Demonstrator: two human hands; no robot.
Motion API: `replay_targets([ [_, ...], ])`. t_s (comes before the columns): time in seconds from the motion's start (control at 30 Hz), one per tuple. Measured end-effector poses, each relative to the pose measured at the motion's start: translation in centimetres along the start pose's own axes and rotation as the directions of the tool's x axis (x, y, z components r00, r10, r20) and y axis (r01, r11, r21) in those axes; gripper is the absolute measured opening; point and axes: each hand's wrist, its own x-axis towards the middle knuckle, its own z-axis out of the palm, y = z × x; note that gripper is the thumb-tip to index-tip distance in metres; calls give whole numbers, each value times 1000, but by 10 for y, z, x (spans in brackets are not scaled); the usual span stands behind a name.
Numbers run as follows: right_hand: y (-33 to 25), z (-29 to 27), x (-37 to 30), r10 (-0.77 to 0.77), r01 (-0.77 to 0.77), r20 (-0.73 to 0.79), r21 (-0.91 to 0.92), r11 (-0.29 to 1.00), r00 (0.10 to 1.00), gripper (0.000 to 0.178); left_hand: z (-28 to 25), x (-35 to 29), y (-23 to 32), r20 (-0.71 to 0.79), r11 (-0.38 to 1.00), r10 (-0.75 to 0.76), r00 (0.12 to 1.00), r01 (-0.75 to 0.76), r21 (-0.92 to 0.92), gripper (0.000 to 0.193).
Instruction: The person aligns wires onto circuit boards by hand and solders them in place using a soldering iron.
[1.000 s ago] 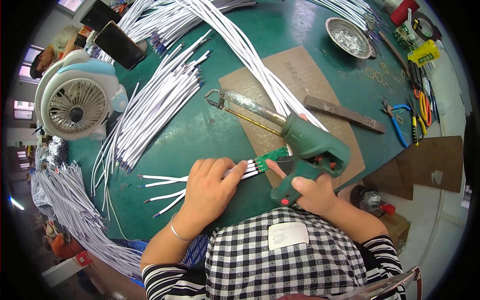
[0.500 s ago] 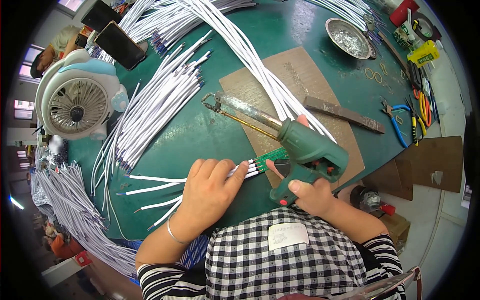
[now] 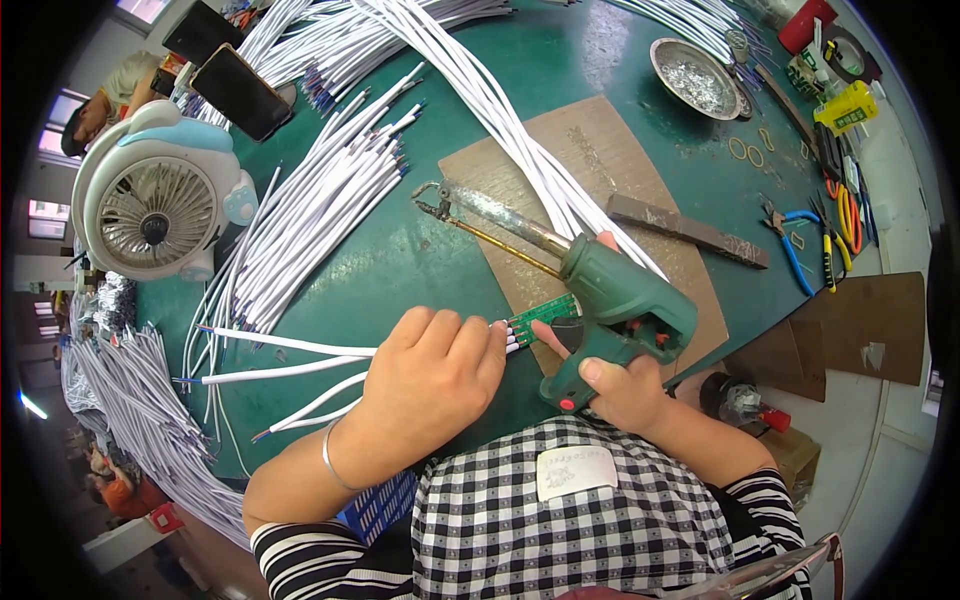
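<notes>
My right hand grips the handle of a green soldering gun, a finger on its trigger. Its metal barrel and brass-coloured tube point to the upper left, with the hooked tip in the air above the table. Closed around several white cables, my left hand has its fingertips at their right ends. Those ends meet a small green circuit board, partly hidden behind the gun. The cables' other ends fan out to the left of my hand.
Under the gun lies a brown board with a dark bar on it. White cable bundles cover the table's left and back. A fan stands left; a metal bowl and pliers are at the right.
My left hand has turned and its fingers have curled tighter; the free cable ends have swung further left and up. The soldering gun has shifted very slightly right.
</notes>
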Motion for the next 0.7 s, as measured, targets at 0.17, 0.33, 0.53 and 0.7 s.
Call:
replay_targets([
  [0.17, 6, -3, -2, 6, -6, 12, -1, 1000, 1000, 71, -1, 4, 1, -22, 1000, 18, 1000, -17, 23, 4],
  [0.33, 6, -3, -2, -11, 11, 9, 4, 1000, 1000, 69, -3, 6, 1, -1, 999, 30, 1000, -30, 27, 4],
  [0.53, 5, 1, -3, 19, -19, -13, 55, 998, 1000, 88, -5, 7, 3, -14, 1000, 14, 1000, -14, 3, 7],
  [0.7, 5, 0, -3, 60, -59, -12, 55, 997, 998, 94, -5, 9, 3, -51, 1000, 17, 999, -17, -9, 9],
])
